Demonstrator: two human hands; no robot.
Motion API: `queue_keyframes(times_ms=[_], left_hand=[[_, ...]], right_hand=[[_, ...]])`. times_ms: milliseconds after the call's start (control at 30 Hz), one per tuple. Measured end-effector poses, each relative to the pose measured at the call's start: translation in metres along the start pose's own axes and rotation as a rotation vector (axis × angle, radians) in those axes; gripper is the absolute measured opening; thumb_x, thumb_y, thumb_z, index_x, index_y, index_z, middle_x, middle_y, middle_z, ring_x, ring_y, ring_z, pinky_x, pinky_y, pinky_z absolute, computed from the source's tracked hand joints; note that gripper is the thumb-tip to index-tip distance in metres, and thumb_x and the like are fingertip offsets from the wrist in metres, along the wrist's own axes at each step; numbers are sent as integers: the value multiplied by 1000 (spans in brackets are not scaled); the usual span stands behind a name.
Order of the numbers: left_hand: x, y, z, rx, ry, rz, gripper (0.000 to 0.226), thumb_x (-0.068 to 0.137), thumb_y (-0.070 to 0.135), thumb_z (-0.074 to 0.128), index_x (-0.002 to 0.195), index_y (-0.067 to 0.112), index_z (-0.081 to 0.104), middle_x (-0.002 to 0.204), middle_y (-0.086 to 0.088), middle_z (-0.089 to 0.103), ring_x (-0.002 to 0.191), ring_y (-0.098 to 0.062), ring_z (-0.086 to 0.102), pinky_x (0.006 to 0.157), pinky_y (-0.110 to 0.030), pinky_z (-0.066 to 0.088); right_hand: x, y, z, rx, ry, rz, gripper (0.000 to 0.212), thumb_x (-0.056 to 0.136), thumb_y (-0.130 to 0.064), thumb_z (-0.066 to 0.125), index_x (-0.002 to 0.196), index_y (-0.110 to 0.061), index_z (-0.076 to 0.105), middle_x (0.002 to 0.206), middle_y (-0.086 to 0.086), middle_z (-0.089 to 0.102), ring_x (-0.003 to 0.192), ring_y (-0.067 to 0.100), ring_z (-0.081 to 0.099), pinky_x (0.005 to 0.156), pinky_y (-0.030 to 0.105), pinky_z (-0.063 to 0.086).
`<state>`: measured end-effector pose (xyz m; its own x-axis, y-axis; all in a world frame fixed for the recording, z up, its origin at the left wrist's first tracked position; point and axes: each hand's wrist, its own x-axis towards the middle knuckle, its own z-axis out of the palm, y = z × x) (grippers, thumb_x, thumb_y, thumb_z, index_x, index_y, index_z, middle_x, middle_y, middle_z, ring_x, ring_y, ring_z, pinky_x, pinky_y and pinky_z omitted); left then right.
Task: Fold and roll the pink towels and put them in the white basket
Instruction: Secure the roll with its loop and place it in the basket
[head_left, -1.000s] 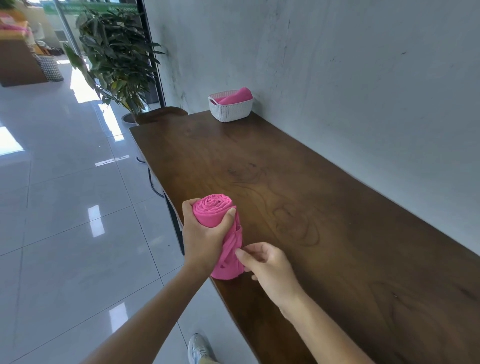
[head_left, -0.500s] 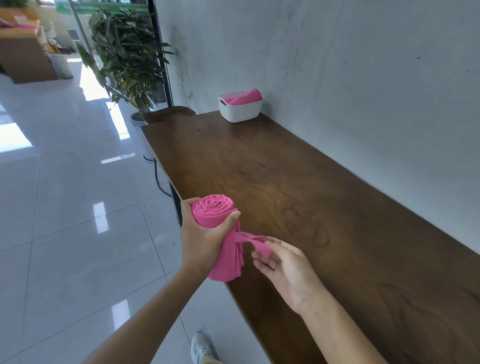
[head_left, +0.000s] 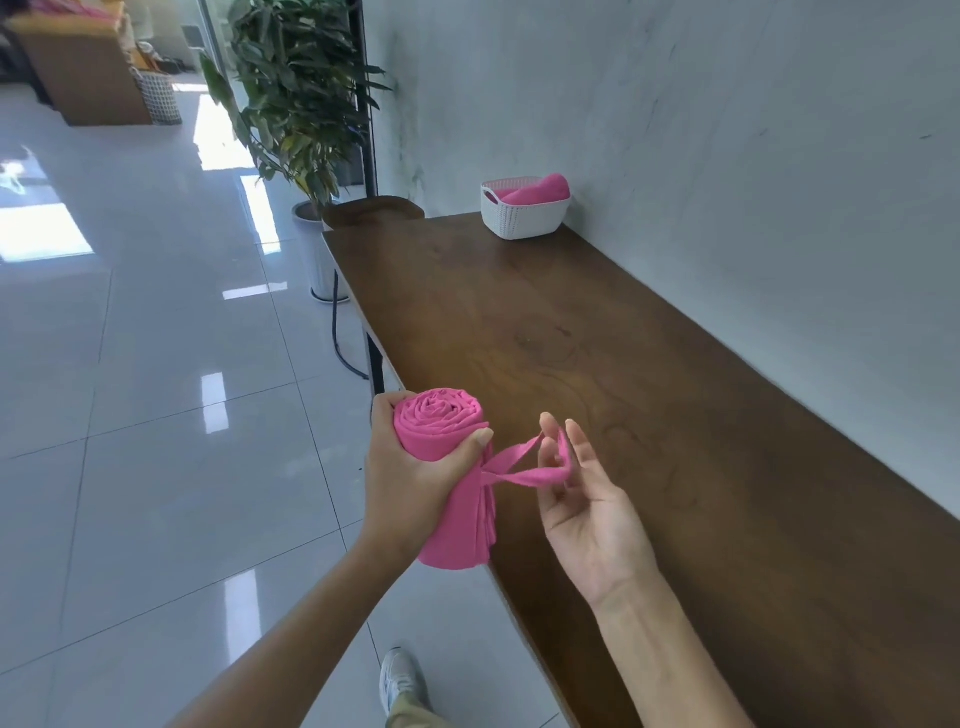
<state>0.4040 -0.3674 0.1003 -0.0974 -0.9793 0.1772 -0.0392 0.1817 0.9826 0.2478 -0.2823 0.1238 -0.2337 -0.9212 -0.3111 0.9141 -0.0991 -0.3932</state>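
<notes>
A: Head view is showing the long brown tabletop (head_left: 649, 415) running along the wall. Where is the towel sitting?
B: Not on it. The left hand (head_left: 410, 483) is clenching the pink towel roll (head_left: 441, 431) upright just beside the near edge, partly over the floor.
A: And the white basket (head_left: 522, 215)?
B: It is standing well apart at the far end, already holding one rolled towel (head_left: 540, 188).
A: What is changing?
B: A second ago the right hand (head_left: 587, 514) was only touching the roll's side. Now its fingers (head_left: 579, 447) are hooking a loose strip (head_left: 519, 470) and drawing it out sideways. Sewn loop or tail edge, I cannot tell. I am judging the roll is being secured, so the basket is still waiting.
A: Any writing?
B: Nothing readable is showing.
</notes>
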Motion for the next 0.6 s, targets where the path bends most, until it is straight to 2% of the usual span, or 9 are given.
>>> queue_keyframes(times_ms=[67,133,167,233,300,367,467,533,600], left_hand=[[0,1,-7,6,-8,3,73,58,59,88,116,36,49,103,20,62,93,-9,69,69,-29,62],[2,3,-15,13,-20,-1,73,57,62,86,114,39,48,103,22,62,92,-6,69,69,-28,62],[4,3,-19,15,-31,-6,72,57,63,86,113,39,48,102,22,62,92,-5,69,69,-28,62],[10,4,-27,27,-64,-12,71,56,62,85,112,39,48,101,23,62,92,-5,68,69,-27,62],[18,4,-34,40,-112,-17,71,56,62,85,113,39,49,101,22,63,93,-6,68,70,-28,62],[28,4,-40,42,-184,-29,73,56,62,85,115,35,49,102,19,64,93,-8,69,73,-31,63],[47,1,-48,32,-324,-51,75,59,61,85,117,30,49,103,14,67,94,-13,71,77,-38,63],[64,-1,-55,23,-408,-49,76,61,63,84,118,29,48,105,13,68,96,-14,71,79,-38,63],[81,-2,-61,40,-466,-19,80,61,73,80,119,28,47,105,12,68,96,-13,71,80,-36,62]], right_hand=[[3,9,8,-91,24,-5,118,40,3,98,145,-13,47,127,22,67,100,26,74,65,29,63],[9,15,11,-154,56,-14,95,63,-2,86,147,-18,44,125,19,69,104,25,73,62,25,62],[12,19,14,-188,59,-9,84,74,-5,77,149,-21,43,126,17,69,108,26,72,64,25,62],[18,25,15,-268,46,16,78,83,-9,69,152,-26,37,129,16,67,115,28,68,75,28,63],[25,30,17,-345,26,22,85,82,-13,71,154,-30,30,132,17,65,121,30,65,92,35,58],[31,32,21,-424,-22,6,95,79,-15,75,155,-36,23,135,16,64,124,32,63,101,42,52],[42,36,31,-608,-107,-37,92,85,-9,68,154,-45,17,134,8,66,126,32,61,105,48,48],[52,40,40,-806,-140,-89,99,85,-12,74,153,-52,15,138,2,63,128,29,60,106,50,49],[64,43,52,-979,-166,-131,112,76,-20,84,152,-57,11,143,0,58,129,23,59,106,50,50]])
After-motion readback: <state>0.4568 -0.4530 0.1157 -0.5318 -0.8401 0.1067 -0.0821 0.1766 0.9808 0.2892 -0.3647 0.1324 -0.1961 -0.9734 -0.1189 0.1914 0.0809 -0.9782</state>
